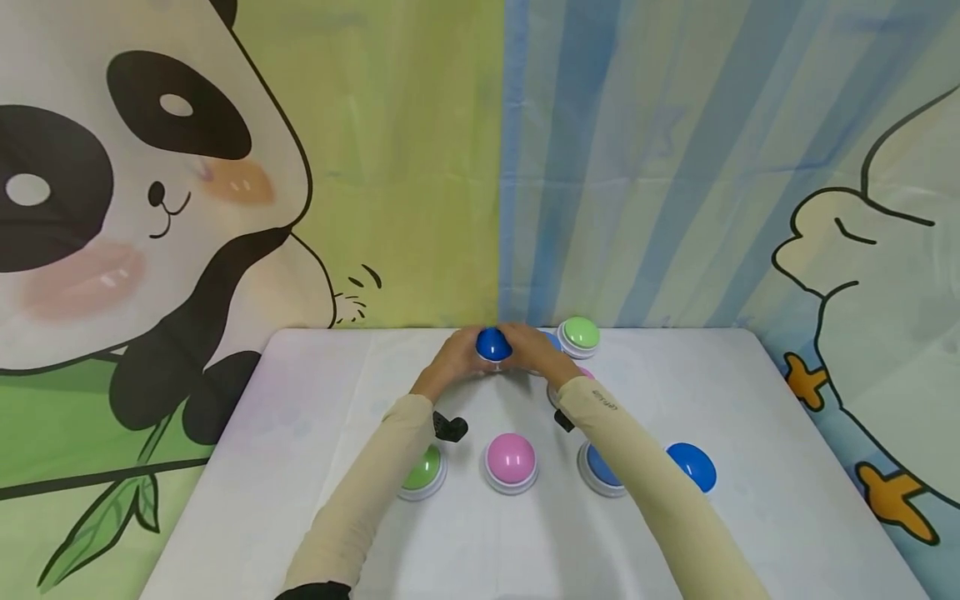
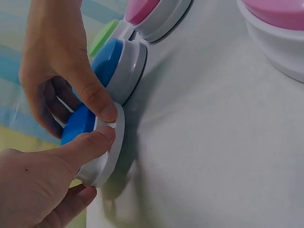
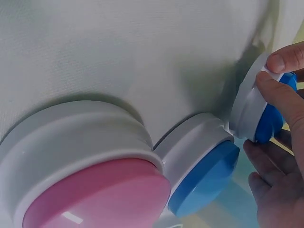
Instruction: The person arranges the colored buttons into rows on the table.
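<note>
Holding blue button (image 1: 493, 343): left grip (image 1: 456, 355), right grip (image 1: 529, 348).

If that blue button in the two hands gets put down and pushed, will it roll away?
The blue button probably won't roll while dome-up, since its white base looks wide and low. It seems stiff, looking unbent between the left hand and right hand. Its shiny dome might feel slippery.

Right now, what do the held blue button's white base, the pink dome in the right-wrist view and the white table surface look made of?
White base: likely molded plastic, satin; smooth, even rim.
Pink dome: probably hard plastic, glossy; sharp white reflection.
White table surface: possibly cloth or textured vinyl, matte; fine grain. Can't tell which.
</note>
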Action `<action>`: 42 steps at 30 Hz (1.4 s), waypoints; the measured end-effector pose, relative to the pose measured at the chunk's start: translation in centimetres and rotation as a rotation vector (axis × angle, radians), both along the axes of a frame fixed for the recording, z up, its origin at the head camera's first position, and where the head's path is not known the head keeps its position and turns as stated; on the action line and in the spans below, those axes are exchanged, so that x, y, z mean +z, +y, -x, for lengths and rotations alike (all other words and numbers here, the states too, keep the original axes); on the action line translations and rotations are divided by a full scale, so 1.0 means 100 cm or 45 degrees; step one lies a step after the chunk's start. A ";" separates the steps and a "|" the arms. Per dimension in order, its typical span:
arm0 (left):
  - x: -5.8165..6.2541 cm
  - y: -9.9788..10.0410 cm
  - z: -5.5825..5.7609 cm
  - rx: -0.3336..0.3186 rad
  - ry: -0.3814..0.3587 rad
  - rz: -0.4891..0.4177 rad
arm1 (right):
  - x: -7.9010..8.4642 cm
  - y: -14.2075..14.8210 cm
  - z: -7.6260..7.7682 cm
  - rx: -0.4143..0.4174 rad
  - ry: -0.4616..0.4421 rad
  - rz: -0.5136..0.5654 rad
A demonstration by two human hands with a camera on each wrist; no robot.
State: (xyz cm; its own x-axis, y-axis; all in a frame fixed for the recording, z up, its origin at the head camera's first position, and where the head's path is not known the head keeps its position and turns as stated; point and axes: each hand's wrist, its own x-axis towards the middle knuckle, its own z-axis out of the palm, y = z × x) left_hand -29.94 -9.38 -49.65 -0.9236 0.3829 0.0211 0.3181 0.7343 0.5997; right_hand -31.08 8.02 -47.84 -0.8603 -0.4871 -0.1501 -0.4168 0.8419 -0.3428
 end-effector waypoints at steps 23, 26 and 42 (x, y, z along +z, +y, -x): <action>0.029 -0.017 -0.017 -0.112 0.017 0.022 | 0.024 0.009 -0.025 0.062 0.078 0.205; 0.035 -0.019 -0.027 -0.119 0.023 0.048 | 0.026 0.008 -0.036 0.043 0.078 0.188; 0.041 -0.032 -0.131 -0.211 0.094 -0.104 | 0.041 0.008 -0.139 -0.021 0.055 0.255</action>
State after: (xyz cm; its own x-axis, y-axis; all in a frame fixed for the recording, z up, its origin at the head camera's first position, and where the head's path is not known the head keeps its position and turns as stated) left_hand -16.88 -12.60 -45.53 -0.8428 0.5239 0.1237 0.4761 0.6182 0.6254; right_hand -17.22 8.82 -43.74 -0.8722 -0.4890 -0.0144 -0.4212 0.7655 -0.4864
